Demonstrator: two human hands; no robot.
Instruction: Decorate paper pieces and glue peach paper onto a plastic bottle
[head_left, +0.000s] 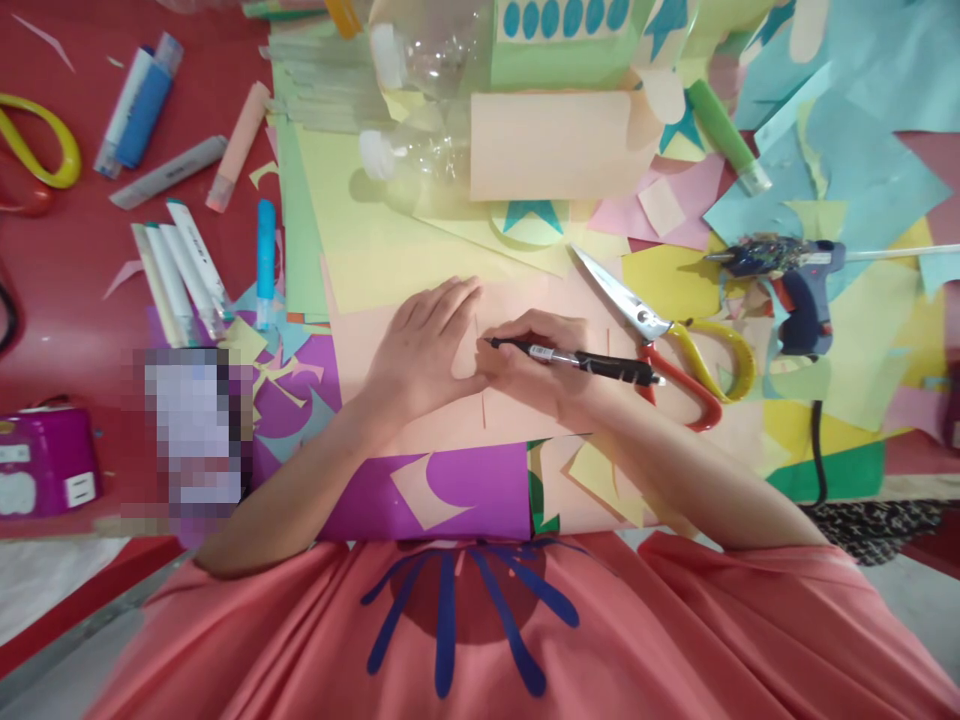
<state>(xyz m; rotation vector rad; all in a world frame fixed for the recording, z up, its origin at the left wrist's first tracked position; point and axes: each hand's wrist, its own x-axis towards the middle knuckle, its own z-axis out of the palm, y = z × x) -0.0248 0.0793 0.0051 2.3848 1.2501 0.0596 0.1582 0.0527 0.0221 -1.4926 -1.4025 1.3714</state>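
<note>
A peach sheet of paper [360, 400] lies in front of me with a few short dark lines drawn on it. My left hand [427, 350] rests flat on this sheet, fingers stretched out toward the upper right. Close beside it, my right hand [536, 360] grips a black pen [615, 369] whose tip points left, near one of the lines. Whether the tip touches the paper I cannot tell. Right of that hand are scissors [652, 325] with yellow and red handles, blades pointing to the upper left.
Two clear plastic bottles [427, 150] lie beyond my hands, partly under peach paper. A blue glue gun [802, 285] is at the right with its cord. Several markers [191, 260] and a purple box [49, 460] are on the left. Paper scraps [289, 385] surround the work area.
</note>
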